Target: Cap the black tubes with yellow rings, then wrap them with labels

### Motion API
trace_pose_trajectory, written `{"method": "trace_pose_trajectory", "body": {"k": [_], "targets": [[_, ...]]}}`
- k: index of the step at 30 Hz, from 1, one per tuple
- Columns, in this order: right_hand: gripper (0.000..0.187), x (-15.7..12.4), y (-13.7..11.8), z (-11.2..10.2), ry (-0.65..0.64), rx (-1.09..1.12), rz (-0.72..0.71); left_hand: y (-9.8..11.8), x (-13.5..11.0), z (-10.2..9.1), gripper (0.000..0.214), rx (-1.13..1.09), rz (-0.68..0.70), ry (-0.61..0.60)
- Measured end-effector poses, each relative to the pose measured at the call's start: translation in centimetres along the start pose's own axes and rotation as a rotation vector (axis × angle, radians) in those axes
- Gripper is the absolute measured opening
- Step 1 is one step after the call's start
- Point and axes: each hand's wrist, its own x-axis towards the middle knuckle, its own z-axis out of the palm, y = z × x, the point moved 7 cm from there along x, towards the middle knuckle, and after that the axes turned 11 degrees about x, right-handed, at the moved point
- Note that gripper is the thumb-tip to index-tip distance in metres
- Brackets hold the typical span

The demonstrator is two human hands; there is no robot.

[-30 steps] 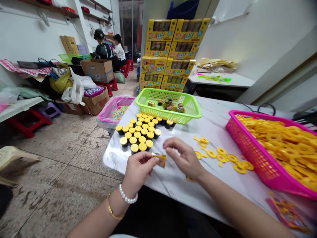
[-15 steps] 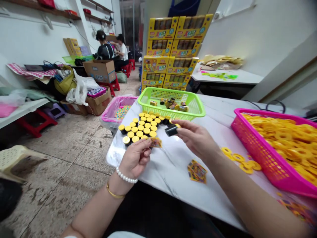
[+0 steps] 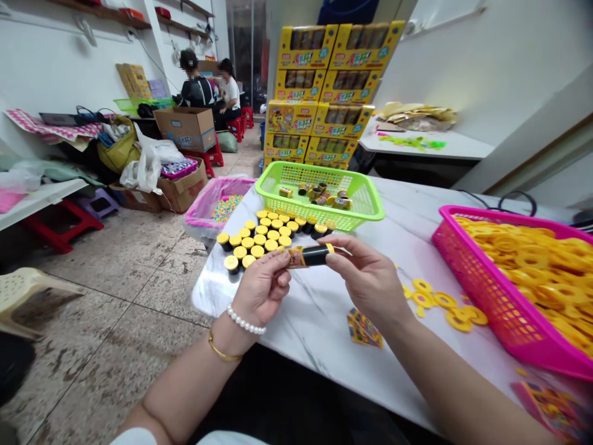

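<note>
My left hand (image 3: 266, 281) pinches a small printed label (image 3: 296, 257) with orange and yellow colours. In my right hand (image 3: 365, 272) is a black tube with a yellow cap (image 3: 315, 254), held on its side by the capped end. The tube's other end meets the label; whether it lies over it or only touches its edge, I cannot tell. Left of my hands, several upright black tubes with yellow caps (image 3: 260, 239) stand close together on the marble-patterned table (image 3: 306, 327). Below my right hand lies a small pile of printed labels (image 3: 364, 329).
A green basket (image 3: 319, 213) with a few labelled tubes stands behind the upright ones. At right, a pink basket (image 3: 491, 303) is heaped with yellow rings; loose yellow rings (image 3: 445, 301) lie beside it. Yellow boxes (image 3: 319, 86) are stacked behind. Two people (image 3: 204, 89) sit far back.
My right hand has brought the black tube left and down against the label. My left hand has moved slightly right with the label still pinched.
</note>
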Motion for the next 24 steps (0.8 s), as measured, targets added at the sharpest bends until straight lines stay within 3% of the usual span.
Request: {"method": "trace_pose_trajectory", "body": {"k": [5, 9, 18, 22, 24], "targets": [[0.030, -0.7, 0.6, 0.4, 0.039, 0.060, 0.005, -0.3, 0.1, 0.0, 0.032, -0.004, 0.026, -0.012], [0.025, -1.0, -0.2, 0.8, 0.010, -0.089, -0.045, -0.7, 0.1, -0.2, 0.028, -0.046, 0.010, 0.011], [0.023, -1.1, -1.1, 0.8, -0.116, -0.270, -0.161, -0.7, -0.4, -0.6, 0.028, 0.018, 0.030, 0.001], [0.024, -1.2, -2.0, 1.3, -0.221, -0.229, -0.201, -0.5, -1.2, -0.7, 0.033, 0.125, 0.114, 0.011], [0.024, -1.2, -2.5, 1.1, -0.215, -0.214, -0.224, -0.2, -1.8, -1.1, 0.036, 0.190, 0.166, 0.045]]}}
